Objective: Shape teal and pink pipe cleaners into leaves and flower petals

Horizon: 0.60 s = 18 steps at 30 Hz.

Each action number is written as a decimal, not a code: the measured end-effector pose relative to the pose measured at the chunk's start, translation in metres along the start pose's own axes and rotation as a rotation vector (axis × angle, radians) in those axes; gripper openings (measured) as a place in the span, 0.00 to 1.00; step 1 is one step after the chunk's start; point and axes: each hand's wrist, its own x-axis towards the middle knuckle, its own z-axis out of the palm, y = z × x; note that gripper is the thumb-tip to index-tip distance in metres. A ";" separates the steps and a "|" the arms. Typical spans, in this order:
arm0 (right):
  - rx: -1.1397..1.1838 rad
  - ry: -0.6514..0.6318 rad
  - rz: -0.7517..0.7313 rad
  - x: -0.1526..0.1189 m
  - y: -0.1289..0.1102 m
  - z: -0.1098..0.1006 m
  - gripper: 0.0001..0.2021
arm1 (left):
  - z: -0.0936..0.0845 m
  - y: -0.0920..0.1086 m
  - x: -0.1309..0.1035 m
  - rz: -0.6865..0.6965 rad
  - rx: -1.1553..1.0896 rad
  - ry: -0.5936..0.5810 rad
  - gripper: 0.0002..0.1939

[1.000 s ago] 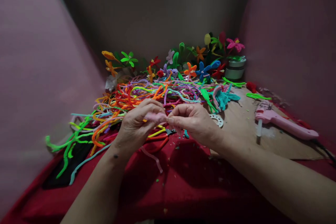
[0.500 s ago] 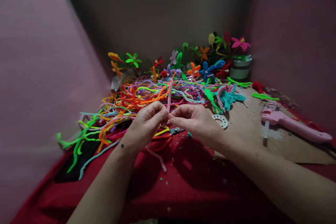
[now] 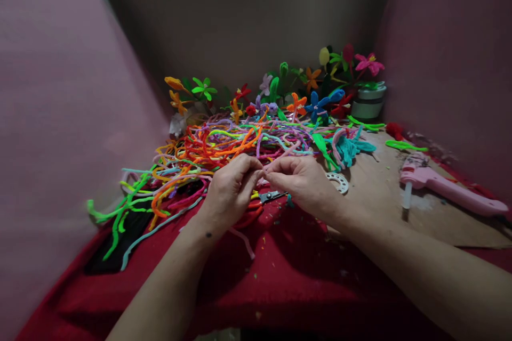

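Above the front of the table, my left hand (image 3: 234, 186) and my right hand (image 3: 302, 178) meet fingertip to fingertip, both closed in a pinch. They grip a pale pink pipe cleaner, mostly hidden by the fingers. A pale pink length of pipe cleaner (image 3: 244, 241) shows below my left hand; whether it joins the held piece I cannot tell. Just beneath the hands lie pliers or cutters (image 3: 271, 196) with red and yellow handles, partly covered. Behind them spreads a tangled heap of coloured pipe cleaners (image 3: 224, 141).
At the right, a pink glue gun (image 3: 452, 189) rests on a brown board (image 3: 372, 213), near a white ring with holes (image 3: 340, 183). Pipe-cleaner flowers (image 3: 316, 105) and a pale pot (image 3: 368, 102) line the back. A dark flat object (image 3: 116, 256) lies left on the red cloth (image 3: 304, 298).
The pink pipe cleaner stood upright above my fingertips before; that upright length no longer shows there. Both hands have shifted slightly right, and their fingertips are closer together.
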 end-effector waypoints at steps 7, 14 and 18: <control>-0.534 0.289 -0.563 -0.007 0.001 -0.005 0.11 | -0.005 0.000 -0.001 -0.207 -0.160 -0.071 0.07; -0.620 -0.011 -0.357 0.002 0.005 -0.010 0.11 | -0.006 0.003 0.000 -0.269 -0.301 -0.112 0.07; -0.243 -0.199 0.036 0.006 0.004 -0.014 0.12 | -0.005 0.007 0.004 -0.340 -0.396 -0.120 0.06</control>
